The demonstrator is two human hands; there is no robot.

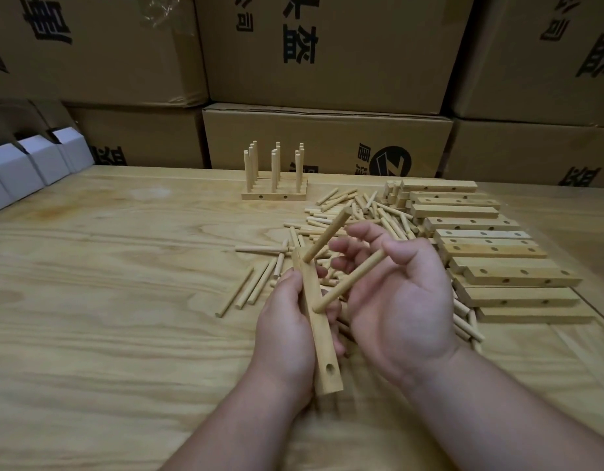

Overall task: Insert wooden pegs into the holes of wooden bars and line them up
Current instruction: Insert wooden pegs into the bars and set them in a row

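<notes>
While the left hand (287, 321) grips the bar (316, 321) upright, the right hand (401, 294), palm up, pinches a peg (350, 282).

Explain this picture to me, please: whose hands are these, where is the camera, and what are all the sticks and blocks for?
No machine here: a person wears a camera on the head, looking down at their own hands. The left hand grips a wooden bar that already has two pegs in it, a far one and a middle one that the right hand is pinching. One hole near the bar's close end is unfilled. On the table lie loose pegs, unfilled bars and finished bars lined up with pegs standing. Cardboard boxes stand behind.
</notes>
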